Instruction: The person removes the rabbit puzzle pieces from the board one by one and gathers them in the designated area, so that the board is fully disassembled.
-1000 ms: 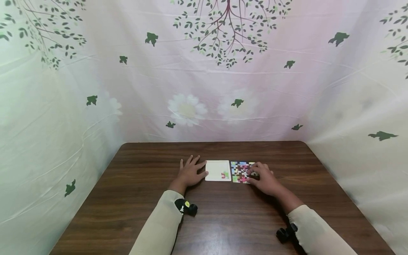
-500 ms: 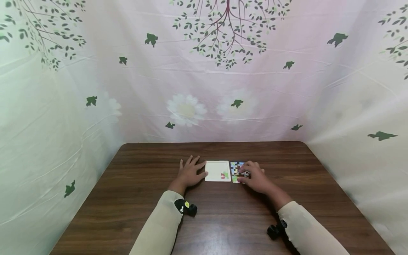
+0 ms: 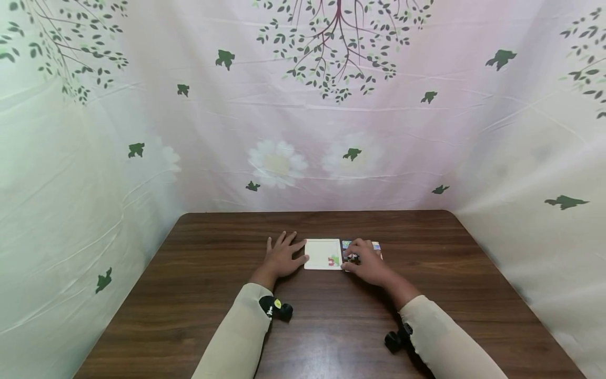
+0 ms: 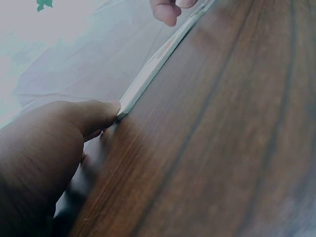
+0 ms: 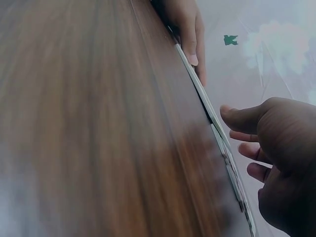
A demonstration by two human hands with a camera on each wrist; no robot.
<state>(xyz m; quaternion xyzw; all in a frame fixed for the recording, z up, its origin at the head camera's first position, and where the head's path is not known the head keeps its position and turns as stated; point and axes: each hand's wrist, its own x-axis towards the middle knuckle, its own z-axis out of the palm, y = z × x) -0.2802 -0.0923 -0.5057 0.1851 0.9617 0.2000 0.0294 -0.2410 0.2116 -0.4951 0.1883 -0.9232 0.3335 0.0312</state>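
Observation:
A white puzzle tray (image 3: 318, 253) lies flat on the table, with a small red and green patch of jigsaw pieces (image 3: 333, 260) in its near right corner. My left hand (image 3: 281, 260) spreads its fingers at the tray's left edge, thumb and forefinger touching it. Right beside the tray lies a colourful jigsaw puzzle (image 3: 377, 246), mostly covered by my right hand (image 3: 370, 266). That hand arches over the puzzle's left part, thumb and fingertips near the seam with the tray. In the right wrist view its thumb (image 5: 239, 118) and loosely bent fingers stand apart, nothing showing between them.
The brown wooden table (image 3: 312, 326) extends around both boards. Behind it hangs a pale curtain (image 3: 303, 126) printed with trees, birds and flowers, which also closes off both sides. Each wrist carries a small black camera (image 3: 284, 312).
My right hand has moved left across the jigsaw puzzle, from its right part to the side by the tray. The left hand and the tray have stayed put.

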